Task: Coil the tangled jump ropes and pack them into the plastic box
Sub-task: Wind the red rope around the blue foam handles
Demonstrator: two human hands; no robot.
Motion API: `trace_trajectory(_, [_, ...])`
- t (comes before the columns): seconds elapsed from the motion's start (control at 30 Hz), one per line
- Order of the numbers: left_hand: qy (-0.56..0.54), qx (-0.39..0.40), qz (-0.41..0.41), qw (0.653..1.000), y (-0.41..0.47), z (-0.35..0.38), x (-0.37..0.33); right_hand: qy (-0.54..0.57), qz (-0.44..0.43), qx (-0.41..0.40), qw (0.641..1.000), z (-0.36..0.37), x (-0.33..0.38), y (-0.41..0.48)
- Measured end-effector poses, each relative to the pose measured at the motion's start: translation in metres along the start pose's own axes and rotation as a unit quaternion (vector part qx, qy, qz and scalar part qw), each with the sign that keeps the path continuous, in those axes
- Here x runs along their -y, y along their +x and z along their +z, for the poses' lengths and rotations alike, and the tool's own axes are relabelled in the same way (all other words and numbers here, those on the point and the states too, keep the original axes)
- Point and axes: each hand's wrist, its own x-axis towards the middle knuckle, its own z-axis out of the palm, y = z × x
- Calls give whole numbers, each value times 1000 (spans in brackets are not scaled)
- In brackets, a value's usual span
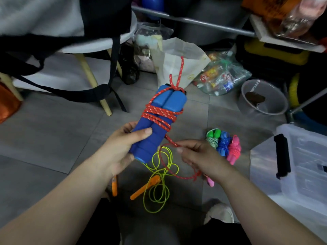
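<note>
My left hand grips two blue jump-rope handles held side by side, with red speckled rope wound around them several times. My right hand pinches the loose tail of that red rope just below the handles; the rest of the tail hangs in a loop under it. On the floor below lies a loose yellow-green rope with orange handles. Three coiled ropes, green, blue and pink, lie together beyond my right hand. The clear plastic box stands at the right.
A stool with wooden legs and black bag straps stands at the left. A paper bag, a plastic bag of snacks and a clear round tub sit on the grey tile floor behind. My shoe is near the bottom.
</note>
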Motion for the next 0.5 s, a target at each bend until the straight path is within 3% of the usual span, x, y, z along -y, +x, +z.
trace_trajectory(0.13, [15,-113,-6,994,4,-2,-1,-109,-10,1,994,9,0,-1])
trace_trajectory(0.3, [187,-183,67,963,8,-5,2,-218,-25,14,976,9,3,-7])
trace_trajectory(0.37, [303,-195,96,928,10,-13,3,-262,-33,12,964,6,5,-8])
trace_trajectory(0.5, [557,-169,63,811,9,-25,8,-326,-43,15,944,-5,15,-16])
